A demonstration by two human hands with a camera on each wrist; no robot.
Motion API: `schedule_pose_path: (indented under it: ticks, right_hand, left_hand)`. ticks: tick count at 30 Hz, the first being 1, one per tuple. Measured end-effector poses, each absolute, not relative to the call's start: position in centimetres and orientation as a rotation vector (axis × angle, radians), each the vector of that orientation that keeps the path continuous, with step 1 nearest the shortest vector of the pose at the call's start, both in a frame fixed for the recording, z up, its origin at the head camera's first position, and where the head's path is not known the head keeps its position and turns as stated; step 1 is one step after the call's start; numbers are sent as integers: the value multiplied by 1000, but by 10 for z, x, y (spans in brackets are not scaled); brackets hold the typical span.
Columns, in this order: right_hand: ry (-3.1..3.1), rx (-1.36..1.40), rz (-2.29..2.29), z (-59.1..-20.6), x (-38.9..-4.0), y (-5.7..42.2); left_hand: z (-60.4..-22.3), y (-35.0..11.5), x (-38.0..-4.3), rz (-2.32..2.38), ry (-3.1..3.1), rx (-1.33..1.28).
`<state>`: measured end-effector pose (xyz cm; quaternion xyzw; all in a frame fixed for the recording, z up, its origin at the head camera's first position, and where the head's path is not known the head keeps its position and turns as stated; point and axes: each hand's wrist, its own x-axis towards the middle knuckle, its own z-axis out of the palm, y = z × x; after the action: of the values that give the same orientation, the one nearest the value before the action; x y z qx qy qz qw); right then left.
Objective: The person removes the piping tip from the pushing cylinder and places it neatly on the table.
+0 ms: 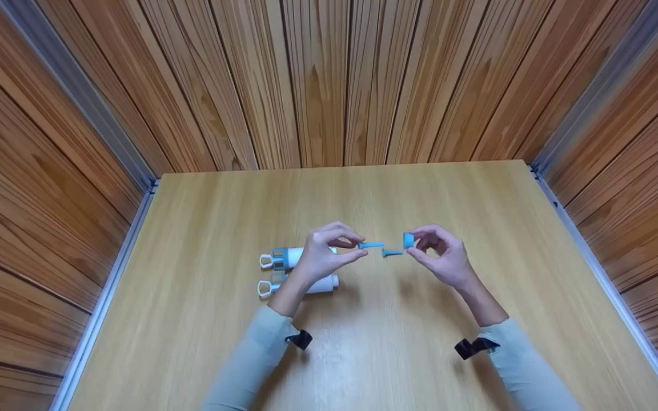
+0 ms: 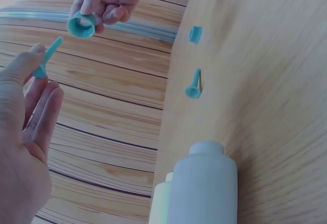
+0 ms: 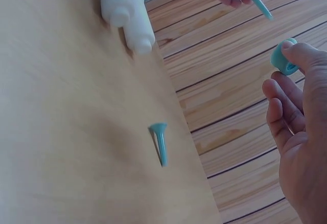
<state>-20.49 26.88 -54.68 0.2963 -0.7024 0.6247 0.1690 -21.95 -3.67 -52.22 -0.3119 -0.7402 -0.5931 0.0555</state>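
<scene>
My left hand (image 1: 329,248) pinches a slim teal nozzle (image 1: 371,245) by its flared end between thumb and fingertips. Its narrow tip points right, towards a teal ring cap (image 1: 408,240) that my right hand (image 1: 442,254) holds between thumb and fingers. The cap's inside looks ridged in the left wrist view. A gap separates nozzle and cap, both above the table. Another flared teal nozzle (image 2: 193,84) lies on the tabletop, and beyond it sits a second small teal cap (image 2: 194,35).
Two white bottles (image 1: 324,283) (image 3: 139,27) lie side by side under and left of my left hand, with white loop handles (image 1: 266,289) at their left ends. Wood-panelled walls (image 1: 317,85) and metal rails (image 1: 103,291) border the wooden table (image 1: 374,348).
</scene>
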Motion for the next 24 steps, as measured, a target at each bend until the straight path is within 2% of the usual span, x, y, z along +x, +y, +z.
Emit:
schedule_pose_path:
  ticks: [24]
  right_hand:
    - [-2120, 735, 1631, -545, -188, 331]
  left_hand:
    - [-525, -11, -219, -1826, -2286, -1006]
